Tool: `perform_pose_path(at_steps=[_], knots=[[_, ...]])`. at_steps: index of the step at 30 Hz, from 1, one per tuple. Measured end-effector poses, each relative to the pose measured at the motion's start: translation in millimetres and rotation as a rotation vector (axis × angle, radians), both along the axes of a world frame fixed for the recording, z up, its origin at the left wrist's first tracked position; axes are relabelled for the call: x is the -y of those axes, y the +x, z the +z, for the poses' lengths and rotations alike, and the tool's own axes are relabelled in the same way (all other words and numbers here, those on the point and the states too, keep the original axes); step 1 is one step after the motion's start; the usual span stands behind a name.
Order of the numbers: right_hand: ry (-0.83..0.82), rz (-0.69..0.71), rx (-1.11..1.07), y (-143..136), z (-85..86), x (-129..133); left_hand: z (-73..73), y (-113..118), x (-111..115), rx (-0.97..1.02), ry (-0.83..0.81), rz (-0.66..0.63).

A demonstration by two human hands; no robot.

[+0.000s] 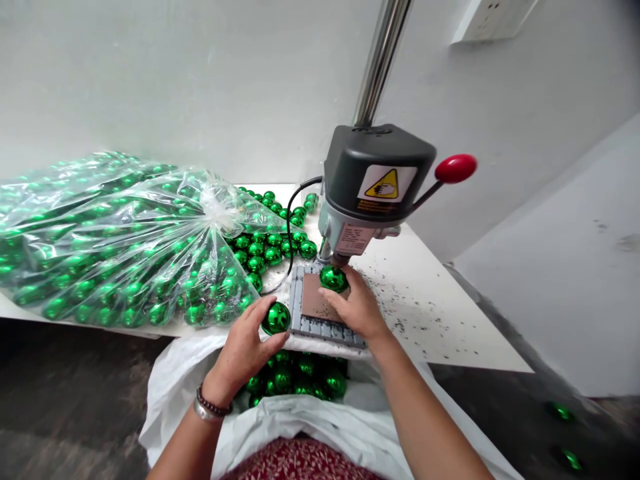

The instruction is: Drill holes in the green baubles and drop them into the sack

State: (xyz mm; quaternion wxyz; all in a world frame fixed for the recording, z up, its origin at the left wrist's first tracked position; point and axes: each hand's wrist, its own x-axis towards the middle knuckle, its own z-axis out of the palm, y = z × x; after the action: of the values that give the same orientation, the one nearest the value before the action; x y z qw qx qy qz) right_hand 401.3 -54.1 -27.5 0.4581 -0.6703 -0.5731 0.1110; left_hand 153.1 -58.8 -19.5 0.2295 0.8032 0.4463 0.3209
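Observation:
In my left hand [247, 343] is a shiny green bauble [277, 319], gripped between thumb and fingers just left of the drill press base [295, 308]. My right hand [359, 303] closes round another green bauble [333, 278], holding it over the brown board [320, 299] on that base. Directly above this bauble sits the head of the drill press [377, 173]; the drill tip is hidden. Below both hands, a white sack [185, 373] gapes at the table edge with many green baubles [305, 381] inside.
A knotted clear bag [125, 247] full of green baubles covers the left of the white table [430, 300]. Loose baubles [257, 250] lie behind it. Dark shavings dot the table's right side. A red-knobbed lever [456, 169] sticks out rightward. Two baubles [563, 412] lie on the floor.

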Motion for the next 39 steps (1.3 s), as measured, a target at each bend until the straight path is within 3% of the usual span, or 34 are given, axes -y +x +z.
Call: perform_pose_path(at_steps=[4, 7, 11, 14, 18, 20, 27, 34, 39], knots=[[0.119, -0.131, -0.028, 0.1, -8.2, 29.0, -2.0, -7.3, 6.2, -0.012, -0.015, 0.015], [0.173, -0.243, -0.066, -1.0, -10.3, 34.2, -2.6, -7.9, 8.9, -0.018, -0.028, 0.016], [0.15, -0.157, -0.098, -0.1, -1.9, 15.8, -2.0, -5.5, 12.3, -0.029, -0.031, 0.006], [0.137, -0.129, -0.11, 4.5, 1.2, 16.2, -2.2, -5.4, 14.6, -0.02, -0.024, 0.013], [0.19, -0.372, -0.135, 9.3, -6.3, 34.9, -3.4, -5.8, 14.8, -0.019, -0.041, 0.016], [0.205, -0.405, -0.124, 7.5, -8.0, 35.3, -3.8, -5.1, 14.4, -0.027, -0.052, 0.005], [0.111, -0.026, -0.043, -0.3, 0.1, 5.0, -7.2, -2.5, 17.1, -0.017, -0.055, -0.005], [0.051, -0.22, -0.081, 21.0, -11.8, 31.1, -10.0, -0.1, 19.0, -0.023, -0.085, -0.044], [0.01, -0.01, -0.191, 15.5, 1.5, 8.8, -6.6, 0.5, 21.4, -0.022, -0.103, -0.04]])
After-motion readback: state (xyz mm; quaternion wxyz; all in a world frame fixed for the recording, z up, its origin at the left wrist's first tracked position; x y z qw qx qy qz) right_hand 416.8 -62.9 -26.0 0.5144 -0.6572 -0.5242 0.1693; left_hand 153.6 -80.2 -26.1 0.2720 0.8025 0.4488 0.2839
